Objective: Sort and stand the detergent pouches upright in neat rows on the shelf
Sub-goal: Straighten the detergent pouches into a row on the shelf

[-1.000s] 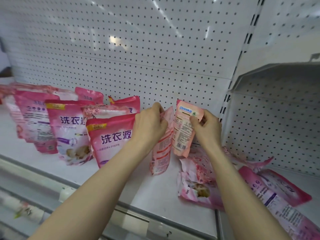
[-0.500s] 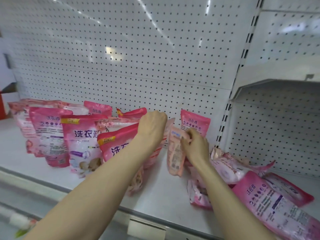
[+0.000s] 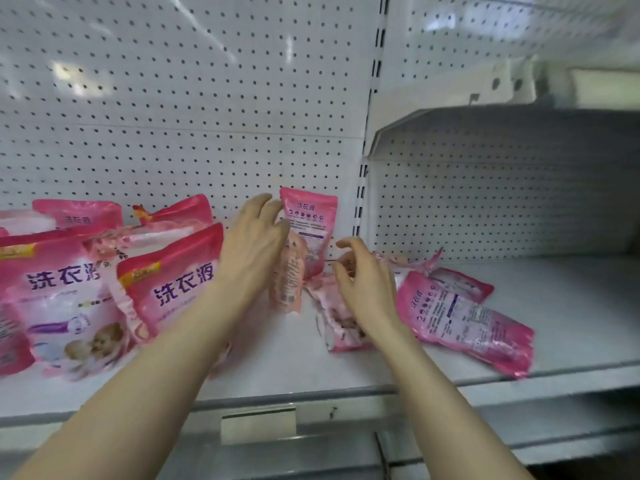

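At frame centre, the left hand (image 3: 256, 244) rests loose-fingered against a pale pink pouch (image 3: 289, 275) standing on the shelf (image 3: 571, 306). The right hand (image 3: 363, 282) hovers relaxed and empty over a crumpled pouch (image 3: 341, 323). The next move is probably to grasp that one and stand it alongside.

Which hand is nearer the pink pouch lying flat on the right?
Right. The right hand hovers just left of that flat pouch; the left hand is farther left, by an upright pouch.

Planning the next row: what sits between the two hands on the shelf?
Head view: a pale pink pouch stands between the left hand and right hand; a darker pink pouch stands behind it against the pegboard.
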Demonstrator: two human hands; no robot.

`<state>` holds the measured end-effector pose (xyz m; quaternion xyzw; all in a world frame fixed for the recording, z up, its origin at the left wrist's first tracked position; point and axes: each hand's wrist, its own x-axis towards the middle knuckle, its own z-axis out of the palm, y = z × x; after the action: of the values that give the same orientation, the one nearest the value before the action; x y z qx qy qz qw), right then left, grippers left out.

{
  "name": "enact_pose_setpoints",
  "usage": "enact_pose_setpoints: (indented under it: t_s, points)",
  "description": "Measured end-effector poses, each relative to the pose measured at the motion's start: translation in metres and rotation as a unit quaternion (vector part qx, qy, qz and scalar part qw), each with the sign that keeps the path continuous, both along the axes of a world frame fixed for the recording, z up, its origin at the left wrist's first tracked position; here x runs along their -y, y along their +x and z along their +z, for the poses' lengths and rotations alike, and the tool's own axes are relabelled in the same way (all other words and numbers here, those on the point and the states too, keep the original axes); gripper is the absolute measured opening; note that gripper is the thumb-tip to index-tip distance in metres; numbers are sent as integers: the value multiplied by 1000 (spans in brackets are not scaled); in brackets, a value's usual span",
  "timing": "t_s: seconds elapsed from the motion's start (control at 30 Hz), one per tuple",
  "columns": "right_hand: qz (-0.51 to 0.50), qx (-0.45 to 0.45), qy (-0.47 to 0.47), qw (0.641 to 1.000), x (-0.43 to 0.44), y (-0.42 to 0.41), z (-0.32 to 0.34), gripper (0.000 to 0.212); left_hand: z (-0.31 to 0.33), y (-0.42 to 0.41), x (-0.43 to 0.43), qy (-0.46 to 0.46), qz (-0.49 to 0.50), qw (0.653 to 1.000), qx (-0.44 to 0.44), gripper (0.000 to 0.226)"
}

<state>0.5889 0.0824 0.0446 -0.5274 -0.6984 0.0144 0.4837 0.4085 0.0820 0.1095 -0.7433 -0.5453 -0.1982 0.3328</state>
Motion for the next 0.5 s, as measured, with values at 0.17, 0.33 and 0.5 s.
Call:
enact_pose_setpoints:
  t_s: [0.17,0.33,0.5]
  points:
    - [-116,39,-30,992,21,83,-20,42,-40,53,18,-24,-121,989,81,36]
    - [-125,158,-223,954,2,148,-27,73,-77,114,10,-141,-128,980,52,46]
    - [-103,211,-335,912,-22,181,-19,79,-87,143,-2,-180,-73,979,66,31]
